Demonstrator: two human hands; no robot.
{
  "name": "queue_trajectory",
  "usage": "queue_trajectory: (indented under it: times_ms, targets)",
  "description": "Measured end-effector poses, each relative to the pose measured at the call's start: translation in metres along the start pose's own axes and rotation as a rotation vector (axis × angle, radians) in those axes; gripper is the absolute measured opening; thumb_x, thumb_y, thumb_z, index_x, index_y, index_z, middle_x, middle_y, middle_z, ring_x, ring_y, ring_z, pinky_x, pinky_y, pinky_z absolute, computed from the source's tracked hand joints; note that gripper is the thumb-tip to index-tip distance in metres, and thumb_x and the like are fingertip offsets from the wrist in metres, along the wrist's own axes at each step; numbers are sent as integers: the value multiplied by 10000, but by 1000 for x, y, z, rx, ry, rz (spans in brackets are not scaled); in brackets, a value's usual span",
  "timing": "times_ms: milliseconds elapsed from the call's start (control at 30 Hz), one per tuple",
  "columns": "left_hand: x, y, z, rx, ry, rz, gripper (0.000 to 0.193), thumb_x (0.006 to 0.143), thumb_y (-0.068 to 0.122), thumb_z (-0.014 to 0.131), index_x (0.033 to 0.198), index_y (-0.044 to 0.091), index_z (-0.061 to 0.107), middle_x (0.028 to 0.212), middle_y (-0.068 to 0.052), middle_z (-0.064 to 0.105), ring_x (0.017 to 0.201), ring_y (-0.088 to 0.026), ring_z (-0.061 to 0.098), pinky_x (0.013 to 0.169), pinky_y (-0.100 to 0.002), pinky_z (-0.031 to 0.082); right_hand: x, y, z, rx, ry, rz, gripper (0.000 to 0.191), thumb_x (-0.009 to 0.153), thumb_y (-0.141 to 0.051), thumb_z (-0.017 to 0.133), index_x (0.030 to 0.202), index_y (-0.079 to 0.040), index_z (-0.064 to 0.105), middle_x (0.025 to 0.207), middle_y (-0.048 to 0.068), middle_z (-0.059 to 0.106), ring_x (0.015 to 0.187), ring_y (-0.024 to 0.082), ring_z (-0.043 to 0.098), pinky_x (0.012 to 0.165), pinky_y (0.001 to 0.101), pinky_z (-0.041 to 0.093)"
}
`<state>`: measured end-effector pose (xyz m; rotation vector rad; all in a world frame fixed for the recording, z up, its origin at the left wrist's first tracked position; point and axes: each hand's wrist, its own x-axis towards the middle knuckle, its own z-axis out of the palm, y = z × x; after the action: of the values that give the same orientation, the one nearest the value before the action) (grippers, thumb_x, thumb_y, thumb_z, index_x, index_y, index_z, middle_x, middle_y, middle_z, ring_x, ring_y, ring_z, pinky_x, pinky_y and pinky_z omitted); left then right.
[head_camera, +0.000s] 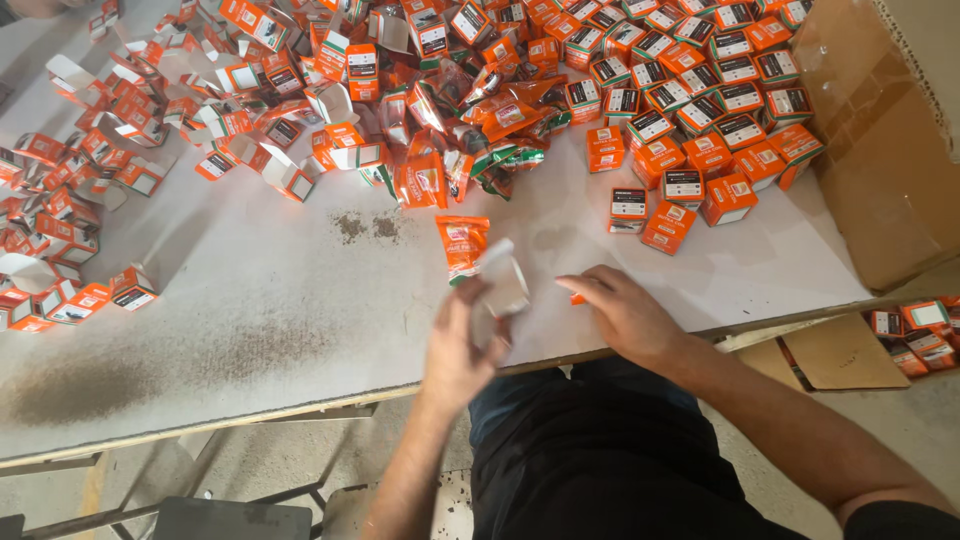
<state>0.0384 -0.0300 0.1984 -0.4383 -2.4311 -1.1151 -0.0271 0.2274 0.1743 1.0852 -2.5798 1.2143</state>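
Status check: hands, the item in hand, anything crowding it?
Left hand grips an open box. Right hand flat on table. Orange pouch lies just beyond the box.

I have only one view here, from the camera worn on the person's head. It looks steeply down and a little forward, over the near edge of the white table (250, 300), so I see the tabletop almost from above and the person's own lap below it. The view is close: the left hand (460, 350) and the right hand (625, 315) sit in the lower middle of the picture, and the forearms enter from the bottom edge. The far side of the table runs out of the top of the picture. At the right, a brown cardboard box (880, 140) is cut by the border, and at the bottom some floor shows.
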Motion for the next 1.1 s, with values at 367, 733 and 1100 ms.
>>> queue_trajectory:
  times_ms: [367, 733, 1100]
  targets:
    - [-3, 33, 3, 16, -275, 225, 378, 813, 56, 782, 1155, -4, 633, 1181, -182, 684, 1083, -378, 671, 894, -449, 573, -8, -35, 2, 98, 138, 239, 299, 916, -227, 696, 1114, -38, 576, 870, 161, 716, 756, 344, 718, 649, 421, 559]
    - [-39, 34, 56, 125, 117, 266, 616, 705, 254, 901, 1150, -57, 612, 1279, -292, 613, 1112, -464, 641, 892, -525, 561, -5, -25, 7, -173, 46, 204, 138, 1015, -205, 596, 1040, -72, 574, 781, 152, 706, 742, 400, 687, 633, 503, 511]
    - [-7, 20, 61, 25, 18, 14, 616, 794, 96, 843, 1337, 54, 557, 1246, -172, 677, 1140, -376, 660, 989, -462, 538, -30, -20, -16, -489, 173, -123, 599, 830, -129, 742, 1381, -44, 523, 1235, 155, 549, 1127, 364, 602, 911, 502, 512]
